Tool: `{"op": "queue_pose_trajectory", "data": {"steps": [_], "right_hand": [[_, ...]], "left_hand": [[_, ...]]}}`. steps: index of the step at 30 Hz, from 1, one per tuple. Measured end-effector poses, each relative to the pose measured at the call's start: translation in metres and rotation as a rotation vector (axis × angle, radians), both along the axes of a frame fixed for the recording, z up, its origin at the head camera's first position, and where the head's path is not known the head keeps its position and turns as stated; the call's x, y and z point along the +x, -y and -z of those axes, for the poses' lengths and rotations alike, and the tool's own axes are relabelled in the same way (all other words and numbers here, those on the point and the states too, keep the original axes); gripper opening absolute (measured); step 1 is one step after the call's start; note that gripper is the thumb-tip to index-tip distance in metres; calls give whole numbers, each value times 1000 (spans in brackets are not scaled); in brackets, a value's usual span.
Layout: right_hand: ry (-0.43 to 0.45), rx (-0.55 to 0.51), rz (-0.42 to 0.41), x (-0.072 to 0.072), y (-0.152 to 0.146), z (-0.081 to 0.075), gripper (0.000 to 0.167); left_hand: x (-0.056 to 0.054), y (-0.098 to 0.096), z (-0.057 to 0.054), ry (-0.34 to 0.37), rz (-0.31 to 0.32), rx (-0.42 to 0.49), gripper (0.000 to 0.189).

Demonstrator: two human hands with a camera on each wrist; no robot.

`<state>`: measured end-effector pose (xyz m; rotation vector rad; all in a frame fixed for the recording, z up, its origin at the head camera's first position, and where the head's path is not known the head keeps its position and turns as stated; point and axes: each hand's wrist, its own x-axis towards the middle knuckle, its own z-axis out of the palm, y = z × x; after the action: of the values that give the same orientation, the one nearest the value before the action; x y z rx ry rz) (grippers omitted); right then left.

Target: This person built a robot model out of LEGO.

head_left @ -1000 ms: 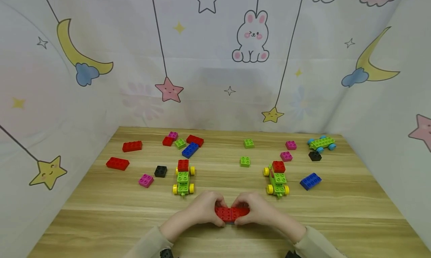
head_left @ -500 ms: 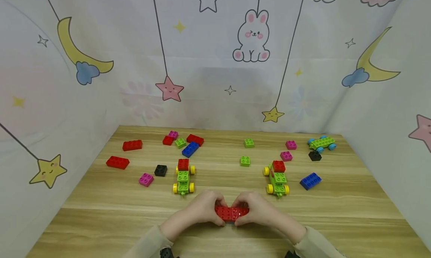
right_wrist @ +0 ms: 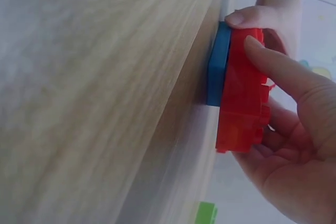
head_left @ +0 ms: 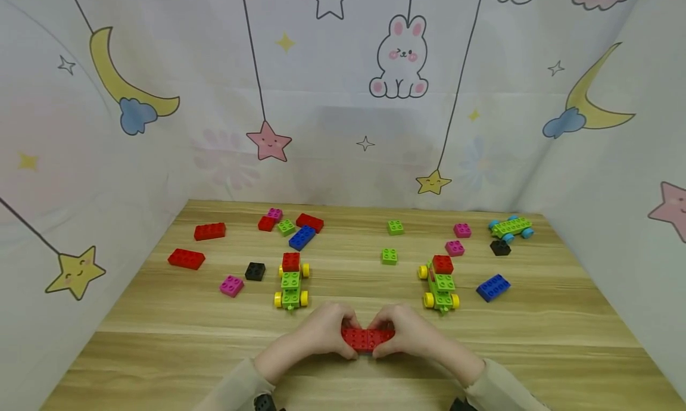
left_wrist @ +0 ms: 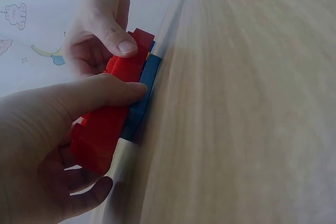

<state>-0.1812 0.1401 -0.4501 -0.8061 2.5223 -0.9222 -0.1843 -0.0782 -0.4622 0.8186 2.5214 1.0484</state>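
Observation:
In the head view two red bricks stand end to end near the table's front, with a blue brick (left_wrist: pixel 139 106) under them. My left hand (head_left: pixel 328 332) grips the left red brick (head_left: pixel 355 339). In the left wrist view its thumb lies across the red and blue bricks. The right red brick (right_wrist: pixel 239 116) is held by my right hand (head_left: pixel 407 332), thumb on the near side and fingers behind. In the right wrist view, the right brick overhangs the blue one. The fingers partly hide both red bricks.
Beyond my hands stand two green cars with yellow wheels, one on the left (head_left: pixel 291 283) and one on the right (head_left: pixel 442 285). A blue brick (head_left: pixel 493 287) lies right. Several loose bricks and a green wheeled base (head_left: pixel 511 227) lie farther back, before a fabric backdrop (head_left: pixel 321 178).

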Motion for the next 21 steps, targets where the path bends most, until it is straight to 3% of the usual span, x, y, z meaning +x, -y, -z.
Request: {"op": "queue_pose_trajectory", "data": {"steps": [21], "right_hand": [[50, -42, 35, 2, 1, 1, 32]], "left_hand": [[3, -1, -2, -17, -4, 1, 33]]}}
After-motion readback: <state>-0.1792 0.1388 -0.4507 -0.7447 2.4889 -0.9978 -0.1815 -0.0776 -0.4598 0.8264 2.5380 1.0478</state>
